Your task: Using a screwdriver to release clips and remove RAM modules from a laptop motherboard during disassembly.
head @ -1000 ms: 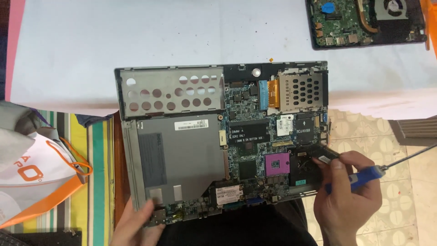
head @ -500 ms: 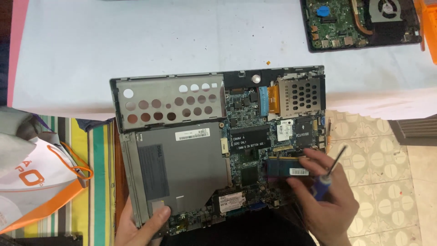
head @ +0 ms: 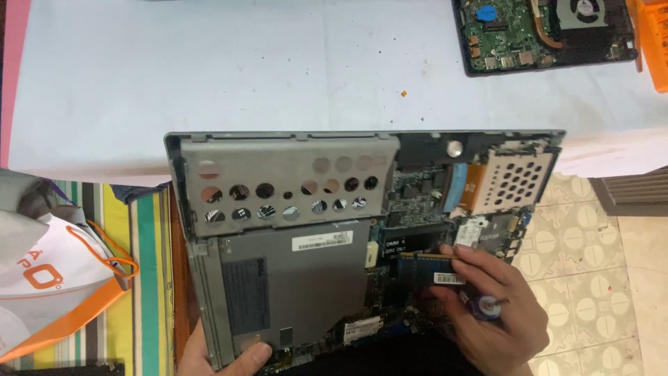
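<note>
My right hand point(head: 487, 306) grips a blue-handled screwdriver point(head: 483, 306) while its fingers pinch a memory module point(head: 431, 268) lifted over the opened laptop chassis point(head: 292, 230). My left hand point(head: 223, 355) clamps the chassis's near edge, which overhangs the tabletop point(head: 209, 69). The tabletop beyond lies open up to a second opened laptop point(head: 543, 35) at the far right corner.

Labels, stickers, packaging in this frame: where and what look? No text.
White sticker: long strip on the grey drive cover.
Dark label: tall rectangle, same cover, lower left.
White sticker: small, on the blue memory module by the right hand.
White sticker: near the bottom edge.
Bag: white and orange, far left.
</note>
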